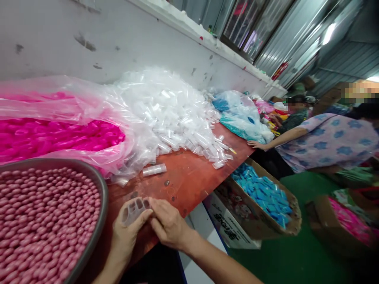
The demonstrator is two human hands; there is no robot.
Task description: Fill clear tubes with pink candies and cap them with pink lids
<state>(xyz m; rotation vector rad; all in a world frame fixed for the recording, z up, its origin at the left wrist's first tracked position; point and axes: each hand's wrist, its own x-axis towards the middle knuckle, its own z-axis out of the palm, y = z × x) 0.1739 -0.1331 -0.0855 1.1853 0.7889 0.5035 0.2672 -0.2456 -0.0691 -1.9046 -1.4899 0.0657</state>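
Several clear plastic tubes (134, 211) sit side by side in my left hand (126, 232), which is closed around them with their open ends facing up. My right hand (168, 223) meets it from the right, its fingers pressed together against the end of the row of tubes. Whether the right fingers also pinch something small is hidden. Close to the left hand stands a dark basin (104, 197) full of pink oval beads or candies (50, 225). One loose clear tube (154, 170) lies on the reddish-brown tabletop (189, 179) beyond the hands.
A large heap of clear tubes (174, 110) lies against the wall. Left of it is a plastic bag (97, 98) of bright pink pieces (59, 136). A cardboard box (245, 213) of blue packets (263, 195) stands beside the table. Another person (328, 138) sits at right, a hand on the table edge.
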